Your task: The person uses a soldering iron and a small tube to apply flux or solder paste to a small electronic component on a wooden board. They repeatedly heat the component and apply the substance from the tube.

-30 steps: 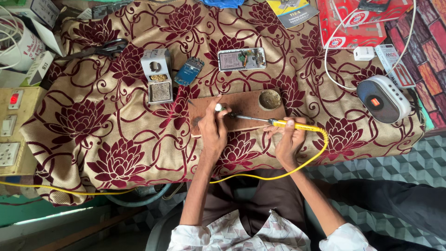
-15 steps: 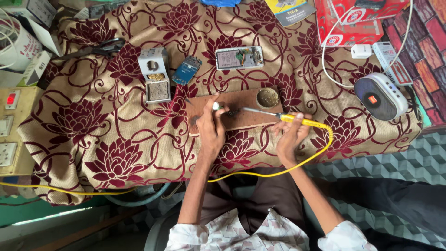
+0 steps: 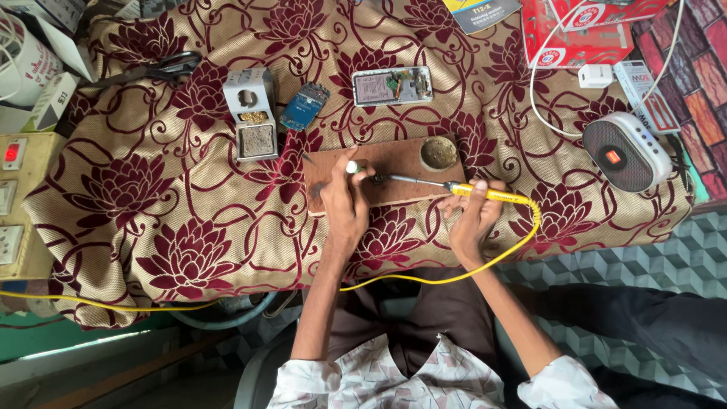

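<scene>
My right hand (image 3: 473,216) grips a yellow-handled soldering iron (image 3: 485,195) whose metal tip points left across a brown wooden board (image 3: 401,160). My left hand (image 3: 344,201) rests on the board's left part and pinches a small white-tipped piece (image 3: 353,167) between thumb and fingers. The iron's tip ends just right of that hand, near a small dark part on the board. A round tin (image 3: 439,153) of paste sits in the board's right end. The iron's yellow cord (image 3: 424,279) loops down over the table edge.
On the floral cloth lie a grey soldering stand (image 3: 251,113), a blue circuit board (image 3: 304,107), an opened phone (image 3: 392,85), scissors (image 3: 163,70), a white round speaker (image 3: 627,153) and a white charger with cable (image 3: 596,75). A switchboard (image 3: 14,198) stands at the left edge.
The view has shifted slightly. Both hands stay on the board, and the iron's tip remains close to my left hand.
</scene>
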